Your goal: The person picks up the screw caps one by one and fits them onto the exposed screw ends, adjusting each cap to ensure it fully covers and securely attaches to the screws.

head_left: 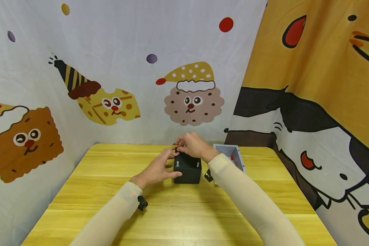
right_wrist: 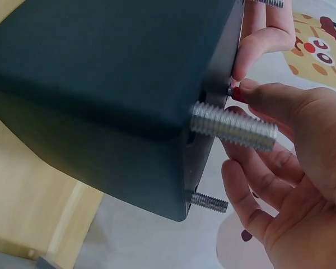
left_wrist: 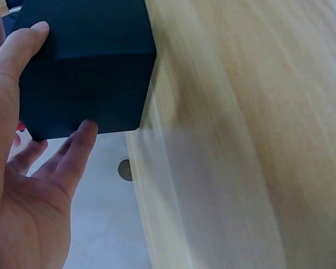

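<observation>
A black box (head_left: pixel 187 175) stands on the table, with threaded metal studs (right_wrist: pixel 235 128) sticking out of one face, the upper one in the head view. My left hand (head_left: pixel 158 168) grips the box from its left side. In the left wrist view its thumb (left_wrist: pixel 31 42) lies on one face and its fingertips are against another. Over the far left corner of the box, my right hand (head_left: pixel 193 145) pinches a small red piece (right_wrist: pixel 236 94) at a thin stud. The right fingers hide most of that piece, so its kind is unclear.
A grey open bin (head_left: pixel 241 160) stands just right of the box, partly behind the right forearm, with a small red item (head_left: pixel 232 158) inside. The wooden table (head_left: pixel 172 218) meets a printed cloth (head_left: pixel 126 133) at its back edge.
</observation>
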Available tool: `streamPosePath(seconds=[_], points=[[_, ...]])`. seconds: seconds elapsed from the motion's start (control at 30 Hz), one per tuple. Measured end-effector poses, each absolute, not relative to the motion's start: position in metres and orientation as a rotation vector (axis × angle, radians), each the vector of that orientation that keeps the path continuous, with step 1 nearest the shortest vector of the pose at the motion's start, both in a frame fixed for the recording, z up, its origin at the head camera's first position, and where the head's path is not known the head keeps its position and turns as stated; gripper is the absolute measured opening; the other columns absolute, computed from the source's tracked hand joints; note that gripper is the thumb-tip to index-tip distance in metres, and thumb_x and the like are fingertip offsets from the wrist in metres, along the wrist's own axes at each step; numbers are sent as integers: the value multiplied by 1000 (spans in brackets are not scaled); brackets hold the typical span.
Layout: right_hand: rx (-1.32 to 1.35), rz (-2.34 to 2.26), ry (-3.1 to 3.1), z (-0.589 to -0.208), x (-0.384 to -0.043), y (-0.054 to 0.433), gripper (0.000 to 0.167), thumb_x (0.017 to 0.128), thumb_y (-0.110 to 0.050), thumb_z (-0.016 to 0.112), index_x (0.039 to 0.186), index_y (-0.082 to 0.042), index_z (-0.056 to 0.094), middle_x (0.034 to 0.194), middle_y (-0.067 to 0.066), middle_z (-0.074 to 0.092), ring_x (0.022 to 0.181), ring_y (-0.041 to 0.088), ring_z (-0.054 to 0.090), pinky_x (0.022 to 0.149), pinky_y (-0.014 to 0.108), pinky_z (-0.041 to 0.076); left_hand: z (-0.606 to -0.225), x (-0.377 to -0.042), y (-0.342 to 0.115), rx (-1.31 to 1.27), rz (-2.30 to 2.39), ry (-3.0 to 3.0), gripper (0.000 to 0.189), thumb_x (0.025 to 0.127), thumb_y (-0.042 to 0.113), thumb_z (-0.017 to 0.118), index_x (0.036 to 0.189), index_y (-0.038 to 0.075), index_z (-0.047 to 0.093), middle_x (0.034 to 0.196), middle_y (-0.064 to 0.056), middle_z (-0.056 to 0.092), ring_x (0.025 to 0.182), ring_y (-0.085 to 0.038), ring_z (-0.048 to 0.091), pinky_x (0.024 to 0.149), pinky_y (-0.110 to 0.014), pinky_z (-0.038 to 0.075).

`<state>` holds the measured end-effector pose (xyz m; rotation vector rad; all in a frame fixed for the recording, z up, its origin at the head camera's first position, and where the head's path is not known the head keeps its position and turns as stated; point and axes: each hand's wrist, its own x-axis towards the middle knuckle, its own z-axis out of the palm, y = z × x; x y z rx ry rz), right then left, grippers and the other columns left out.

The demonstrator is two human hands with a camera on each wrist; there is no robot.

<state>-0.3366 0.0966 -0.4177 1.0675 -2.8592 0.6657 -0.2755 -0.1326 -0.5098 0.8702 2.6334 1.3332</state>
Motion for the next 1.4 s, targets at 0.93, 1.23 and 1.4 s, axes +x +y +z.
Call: streamPosePath(seconds=[0.93, 1.23, 1.4], points=[[1068, 686, -2640, -426, -311, 121, 22, 111, -16, 83, 131, -8, 85, 127, 11, 84, 110, 29, 84, 93, 44, 74, -510, -272, -128, 897, 1262, 2711, 75, 103, 40, 93, 160, 20, 49, 193, -3, 27, 170, -41, 50, 119, -59, 65], [1054, 691, -2612, -426, -305, 131, 21, 111, -18, 83, 131, -10, 86, 126, 11, 83, 113, 34, 84, 94, 48, 73, -510, -272, -128, 907, 1285, 2680, 74, 104, 38, 93, 161, 20, 50, 194, -5, 25, 172, -40, 47, 121, -56, 64], [1046, 700, -2591, -426, -302, 138, 20, 112, -16, 81, 129, -8, 86, 124, 10, 84, 110, 32, 84, 93, 47, 73, -512, -272, -128, 887, 1279, 2681, 81, 104, 39, 92, 170, 24, 46, 195, -5, 22, 172, -41, 48, 122, -55, 63]])
